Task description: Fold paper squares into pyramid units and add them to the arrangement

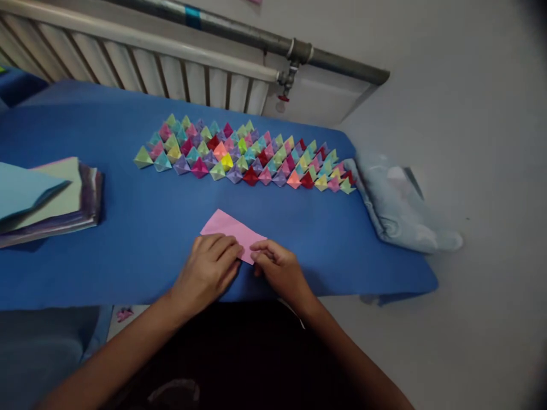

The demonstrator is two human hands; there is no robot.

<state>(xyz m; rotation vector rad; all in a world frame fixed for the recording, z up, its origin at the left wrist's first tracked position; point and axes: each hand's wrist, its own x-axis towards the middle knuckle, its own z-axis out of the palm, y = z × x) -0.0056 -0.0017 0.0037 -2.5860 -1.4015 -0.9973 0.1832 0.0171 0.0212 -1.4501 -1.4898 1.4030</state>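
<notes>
A pink sheet of paper [233,228], apparently folded into a rectangle, lies tilted on the blue tabletop near its front edge. Across its lower left side rests my left hand [213,262], fingers together and pressing the paper down. My right hand [277,267] pinches the right end between thumb and forefinger. Behind the paper stand rows of small folded paper pieces [239,154] in many colours, with pointed tips. Part of the pink paper's lower edge is hidden under my fingers.
At the left is a thick stack of coloured paper [89,199], with a light blue sheet [25,188] on top. A folded pale blue cloth [393,210] lies at the right end. A radiator [171,77] and a metal pipe [248,37] run along the wall behind the blue table [149,228].
</notes>
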